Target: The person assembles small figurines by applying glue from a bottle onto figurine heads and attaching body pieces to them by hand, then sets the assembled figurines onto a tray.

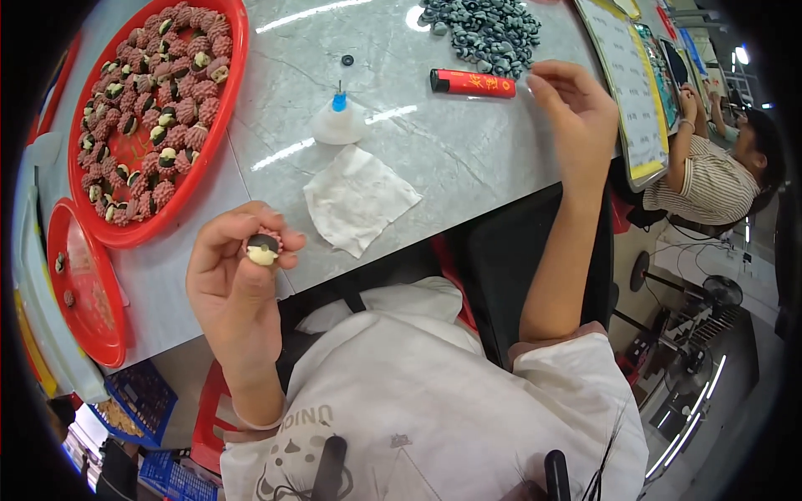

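My left hand (238, 284) is closed, pinching a small figure piece (264, 248) with a ridged pink shell and a black and cream face. On the table at the far right, my right hand (576, 104) has its thumb and forefinger apart, close to a heap of small glossy dark grey-green pieces (501, 37). Its fingertips are nearest the end of a red lighter-shaped stick (476, 83) with a black end. Between the hands stands a white glue bottle (338, 123) with a blue needle tip. A crumpled white cloth (359, 200) lies in front of it.
A red oval tray (238, 63) full of similar pink pieces is at the left. Nearer is a smaller red tray (113, 338) with a few pieces. A small black ring (347, 60) lies beyond the bottle. Right of my hand is a yellow-edged sheet (622, 92); a co-worker (710, 179) sits beyond.
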### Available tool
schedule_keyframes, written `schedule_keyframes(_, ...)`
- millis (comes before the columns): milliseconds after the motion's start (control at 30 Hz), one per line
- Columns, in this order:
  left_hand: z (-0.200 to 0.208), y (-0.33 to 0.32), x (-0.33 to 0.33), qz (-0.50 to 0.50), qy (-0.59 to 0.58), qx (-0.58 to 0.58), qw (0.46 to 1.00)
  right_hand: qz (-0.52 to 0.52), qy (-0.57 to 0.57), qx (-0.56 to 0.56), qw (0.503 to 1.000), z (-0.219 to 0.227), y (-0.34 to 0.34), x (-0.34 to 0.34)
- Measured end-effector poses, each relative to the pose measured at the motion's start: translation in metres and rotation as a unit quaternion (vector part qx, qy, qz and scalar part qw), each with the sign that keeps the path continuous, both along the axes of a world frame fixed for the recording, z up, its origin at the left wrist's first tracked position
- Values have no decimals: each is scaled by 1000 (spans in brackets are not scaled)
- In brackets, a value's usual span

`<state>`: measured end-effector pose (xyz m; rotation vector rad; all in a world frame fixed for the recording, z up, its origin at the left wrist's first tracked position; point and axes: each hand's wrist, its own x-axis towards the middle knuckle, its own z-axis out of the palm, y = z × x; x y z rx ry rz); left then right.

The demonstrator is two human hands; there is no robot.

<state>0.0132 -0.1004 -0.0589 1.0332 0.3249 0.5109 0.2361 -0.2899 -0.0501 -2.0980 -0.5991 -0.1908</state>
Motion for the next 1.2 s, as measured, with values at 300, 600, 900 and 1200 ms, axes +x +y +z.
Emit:
schedule_keyframes(300, 2, -4, 3, -22, 6, 0, 1000, 36, -42, -92, 994, -7, 3, 4)
schedule_keyframes(600, 4, -3, 2, -10, 6, -3, 1000, 146, 341, 313, 875, 10, 14, -32)
schedule_keyframes(900, -1, 7, -9, 10, 12, -5, 1000, 237, -24, 13, 971, 7, 49, -56)
schedule_keyframes(1200, 0, 6, -17, 17, 1, -1, 1000, 274, -176, -90, 941, -7, 82, -41)
